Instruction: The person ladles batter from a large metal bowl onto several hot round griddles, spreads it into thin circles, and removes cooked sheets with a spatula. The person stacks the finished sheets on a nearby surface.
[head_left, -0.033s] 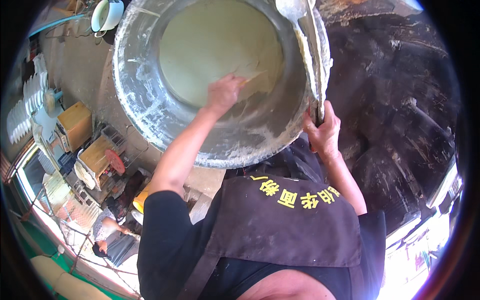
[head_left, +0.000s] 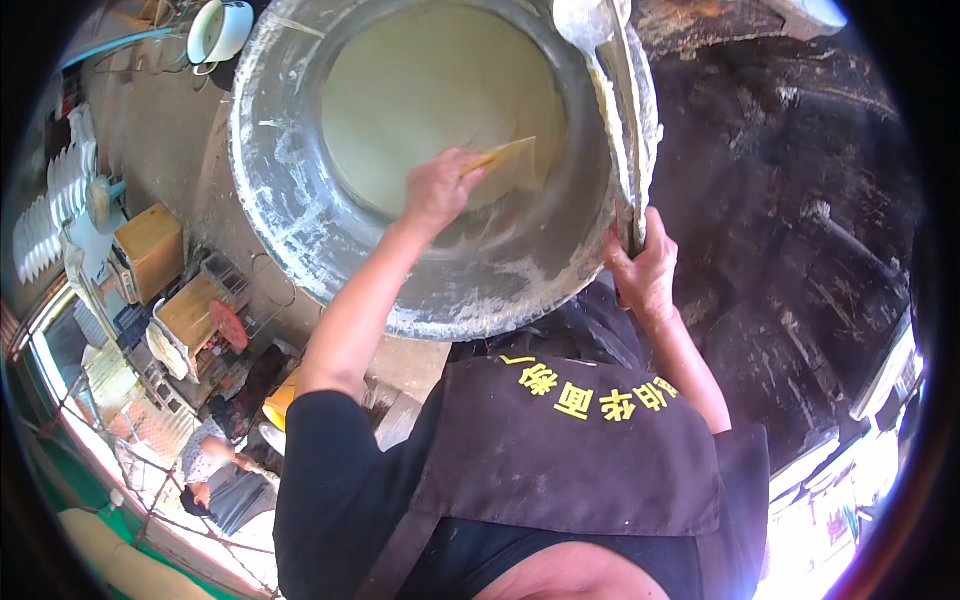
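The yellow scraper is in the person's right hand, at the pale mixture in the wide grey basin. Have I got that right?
Not quite: the head view shows the yellow scraper in the left hand, not the right hand, which is at the basin's near right rim. The scraper is indeed at the pale mixture in the wide grey basin.

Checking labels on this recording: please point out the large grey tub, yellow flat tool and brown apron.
Large grey tub (head_left: 285,185): head view, inner left wall.
Yellow flat tool (head_left: 499,155): head view, visible middle.
Brown apron (head_left: 580,465): head view, middle of bib.
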